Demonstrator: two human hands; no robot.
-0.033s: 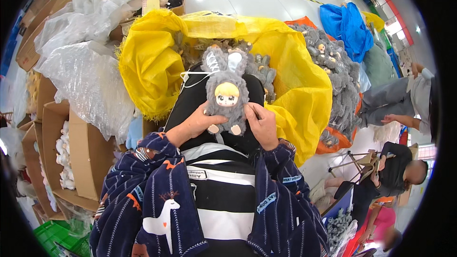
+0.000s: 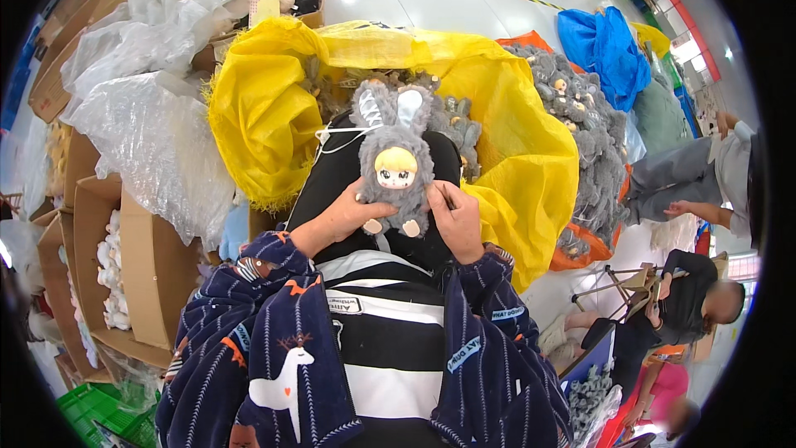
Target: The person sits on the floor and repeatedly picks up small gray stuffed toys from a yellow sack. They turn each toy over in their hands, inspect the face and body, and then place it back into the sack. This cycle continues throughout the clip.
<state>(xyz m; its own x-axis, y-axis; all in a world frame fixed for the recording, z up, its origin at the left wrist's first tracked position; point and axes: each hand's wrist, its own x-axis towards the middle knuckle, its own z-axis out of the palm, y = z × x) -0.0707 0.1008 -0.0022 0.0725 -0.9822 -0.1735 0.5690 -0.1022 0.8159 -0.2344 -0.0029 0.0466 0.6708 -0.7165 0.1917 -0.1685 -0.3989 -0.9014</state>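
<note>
A grey plush doll (image 2: 396, 191) with long bunny ears, a yellow fringe and a smooth face sits upright over my lap, facing me. My left hand (image 2: 344, 214) grips its left side, thumb laid across the lower body above a small pale foot. At the doll's right side, my right hand (image 2: 454, 217) is closed in a pinch against the fur. A thin dark bit shows between those fingers, too small to name. From the doll's ear a white cord loop (image 2: 342, 138) hangs over my dark-trousered knee.
Beyond my knees a yellow woven sack (image 2: 531, 162) stands open with more grey plush dolls inside. To its right is an orange sack (image 2: 580, 249) heaped with grey plush. Cardboard boxes (image 2: 153, 274) and clear plastic sheeting (image 2: 157, 141) fill the left. Other people sit or stand at the right.
</note>
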